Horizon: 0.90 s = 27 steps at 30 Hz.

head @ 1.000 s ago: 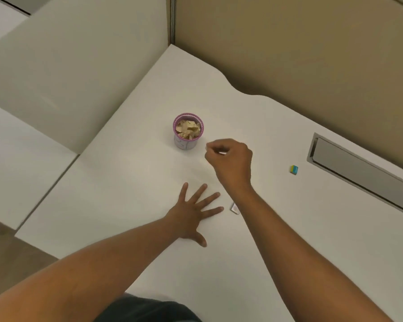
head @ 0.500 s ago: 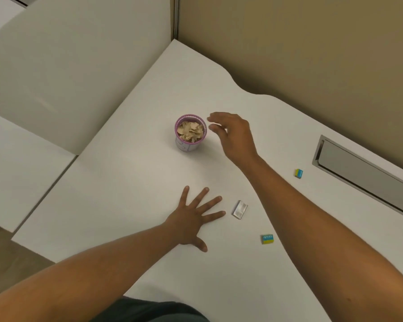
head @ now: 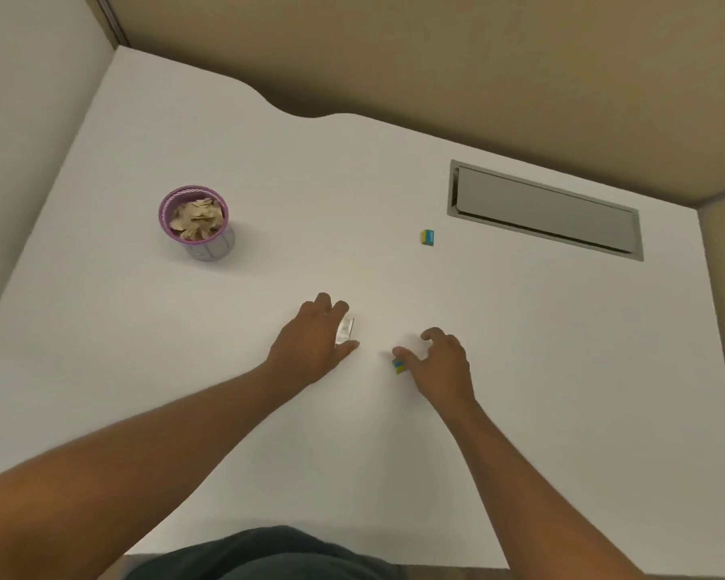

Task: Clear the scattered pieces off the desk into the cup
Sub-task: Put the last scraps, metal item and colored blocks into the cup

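A purple-rimmed cup (head: 210, 249) filled with tan paper scraps stands on the white desk (head: 268, 182) at the left. My left hand (head: 310, 345) rests on the desk at the centre, its fingers and thumb closed around a small silver piece (head: 346, 329). My right hand (head: 442, 364) hovers just to the right, fingers curled and apart. Its thumb tip touches a small blue-and-yellow piece (head: 399, 366) lying on the desk. A second blue-and-yellow piece (head: 427, 237) lies farther back, towards the right.
A grey rectangular cable hatch (head: 545, 209) is set into the desk at the back right. Tan partition walls (head: 436, 56) close off the back and the right side. A white divider (head: 30, 119) runs along the left.
My right hand has come back from the cup to the blue-and-yellow piece near me. My left hand has shifted from lying flat onto the silver piece. The view has swung right.
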Available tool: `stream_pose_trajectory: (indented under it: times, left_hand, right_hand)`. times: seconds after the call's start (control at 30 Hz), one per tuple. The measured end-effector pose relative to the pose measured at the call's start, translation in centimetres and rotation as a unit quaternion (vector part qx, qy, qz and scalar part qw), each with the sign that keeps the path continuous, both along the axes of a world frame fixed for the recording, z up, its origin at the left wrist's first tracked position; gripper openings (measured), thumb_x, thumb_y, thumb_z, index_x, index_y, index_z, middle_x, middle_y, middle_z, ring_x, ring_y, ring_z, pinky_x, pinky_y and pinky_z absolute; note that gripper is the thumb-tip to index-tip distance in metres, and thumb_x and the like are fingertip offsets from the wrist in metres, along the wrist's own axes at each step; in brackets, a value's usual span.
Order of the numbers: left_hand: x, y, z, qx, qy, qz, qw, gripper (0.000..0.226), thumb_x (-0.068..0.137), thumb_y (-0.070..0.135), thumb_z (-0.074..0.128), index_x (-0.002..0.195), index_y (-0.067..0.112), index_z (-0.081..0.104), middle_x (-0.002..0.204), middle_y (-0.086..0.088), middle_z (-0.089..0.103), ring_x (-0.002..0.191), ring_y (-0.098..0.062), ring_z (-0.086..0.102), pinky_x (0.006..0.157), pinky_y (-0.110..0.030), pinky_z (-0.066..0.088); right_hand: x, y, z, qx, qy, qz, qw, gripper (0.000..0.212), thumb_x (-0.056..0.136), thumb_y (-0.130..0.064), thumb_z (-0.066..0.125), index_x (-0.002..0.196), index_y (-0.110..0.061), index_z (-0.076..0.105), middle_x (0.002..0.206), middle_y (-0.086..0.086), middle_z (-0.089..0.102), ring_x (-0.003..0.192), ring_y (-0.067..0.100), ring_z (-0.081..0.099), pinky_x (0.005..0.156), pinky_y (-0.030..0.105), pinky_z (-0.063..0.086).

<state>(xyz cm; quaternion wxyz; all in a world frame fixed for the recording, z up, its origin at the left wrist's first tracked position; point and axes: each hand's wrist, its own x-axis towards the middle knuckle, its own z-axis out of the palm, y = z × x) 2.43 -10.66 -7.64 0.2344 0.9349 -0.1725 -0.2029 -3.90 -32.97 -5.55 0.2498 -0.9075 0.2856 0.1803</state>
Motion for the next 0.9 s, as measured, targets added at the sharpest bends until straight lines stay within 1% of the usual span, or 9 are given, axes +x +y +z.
stream_pose_trajectory:
  times: [0.1, 0.23, 0.3, 0.43, 0.53, 0.63, 0.7, 0.77, 0.9]
  left_hand:
    - [0.4, -2.6, 0.3, 0.08, 0.016, -0.008, 0.997, 0.058, 0.096, 0.051, 0.063, 0.142, 0.022, 0.043, 0.13, -0.008, 0.048, 0.113, -0.031, 0.055, 0.075, -0.041, 0.055]
    - [0.2, -3.2, 0.2, 0.12, 0.013, -0.02, 0.993, 0.03, 0.101, 0.018, 0.051, 0.131, 0.015, 0.052, 0.126, -0.01, 0.049, 0.108, -0.03, 0.056, 0.07, -0.038, 0.048]
    - [0.2, -2.5, 0.9, 0.097, 0.02, -0.012, 0.995, 0.026, 0.099, 0.009, 0.045, 0.122, 0.013, 0.056, 0.117, -0.01, 0.052, 0.102, -0.032, 0.059, 0.071, -0.04, 0.048]
    - [1.4, 1.0, 4.1, -0.017, -0.058, 0.054, 0.997, 0.037, 0.095, 0.023, 0.058, 0.132, 0.024, 0.055, 0.112, -0.004, 0.065, 0.098, -0.028, 0.065, 0.077, -0.04, 0.055]
    - [4.0, 5.7, 7.2, -0.113, -0.178, 0.178, 0.961, 0.03, 0.089, 0.03, 0.068, 0.118, 0.028, 0.06, 0.101, 0.006, 0.074, 0.085, -0.018, 0.067, 0.075, -0.034, 0.055]
    - [7.4, 11.5, 9.0, -0.148, -0.225, 0.293, 0.917, 0.015, 0.092, 0.036, 0.073, 0.105, 0.028, 0.074, 0.101, 0.011, 0.078, 0.084, -0.008, 0.066, 0.079, -0.026, 0.054]
    - [9.2, 14.4, 8.9, -0.139, -0.206, 0.318, 0.915, 0.016, 0.094, 0.036, 0.072, 0.105, 0.026, 0.078, 0.112, 0.009, 0.077, 0.099, -0.014, 0.071, 0.094, -0.039, 0.055]
    - [10.3, 16.1, 8.1, -0.106, -0.185, 0.313, 0.925, 0.019, 0.094, 0.032, 0.071, 0.109, 0.021, 0.078, 0.118, 0.005, 0.073, 0.105, -0.022, 0.068, 0.1, -0.042, 0.051]
    - [11.8, 17.0, 6.6, 0.034, -0.17, 0.238, 0.956, 0.025, 0.098, 0.031, 0.058, 0.099, 0.021, 0.081, 0.104, -0.002, 0.068, 0.09, -0.027, 0.065, 0.086, -0.036, 0.044]
  right_hand:
    - [-0.4, 1.5, -1.0, 0.013, -0.009, -0.01, 1.0, 0.055, 0.083, -0.053, 0.073, 0.127, -0.024, 0.055, 0.119, 0.001, 0.056, 0.106, 0.022, 0.06, 0.08, 0.027, 0.043]
    - [-0.8, 2.5, -1.6, 0.008, -0.029, 0.062, 0.998, 0.036, 0.094, -0.033, 0.067, 0.128, -0.023, 0.06, 0.12, 0.0, 0.052, 0.103, 0.022, 0.064, 0.081, 0.023, 0.044]
    - [-1.0, 2.6, -1.7, 0.002, -0.042, 0.11, 0.993, 0.035, 0.095, -0.026, 0.065, 0.129, -0.02, 0.063, 0.119, 0.0, 0.054, 0.104, 0.021, 0.064, 0.087, 0.025, 0.048]
    - [-1.1, 2.7, -1.5, 0.0, -0.083, 0.15, 0.985, 0.039, 0.091, -0.018, 0.066, 0.13, -0.017, 0.064, 0.123, 0.0, 0.061, 0.111, 0.021, 0.063, 0.097, 0.028, 0.05]
    - [-0.8, 3.3, -1.3, 0.004, -0.116, 0.144, 0.983, 0.04, 0.087, -0.006, 0.066, 0.127, -0.012, 0.066, 0.127, 0.003, 0.066, 0.115, 0.025, 0.063, 0.101, 0.032, 0.048]
    - [-0.4, 4.0, -1.1, -0.013, -0.125, 0.151, 0.98, 0.04, 0.087, 0.002, 0.061, 0.124, -0.009, 0.068, 0.127, 0.004, 0.068, 0.116, 0.027, 0.063, 0.101, 0.03, 0.045]
    - [-0.1, 4.6, -0.9, -0.007, -0.131, 0.142, 0.981, 0.04, 0.086, 0.006, 0.058, 0.121, -0.008, 0.069, 0.125, 0.004, 0.068, 0.115, 0.027, 0.064, 0.099, 0.029, 0.045]
    - [0.3, 5.3, -0.6, 0.013, -0.142, 0.129, 0.981, 0.039, 0.087, 0.008, 0.058, 0.121, -0.006, 0.07, 0.123, 0.006, 0.069, 0.114, 0.027, 0.065, 0.1, 0.032, 0.048]
    - [1.6, 7.0, 0.6, 0.063, -0.187, 0.096, 0.976, 0.03, 0.089, 0.003, 0.064, 0.116, -0.008, 0.071, 0.113, 0.005, 0.072, 0.101, 0.026, 0.069, 0.092, 0.041, 0.056]
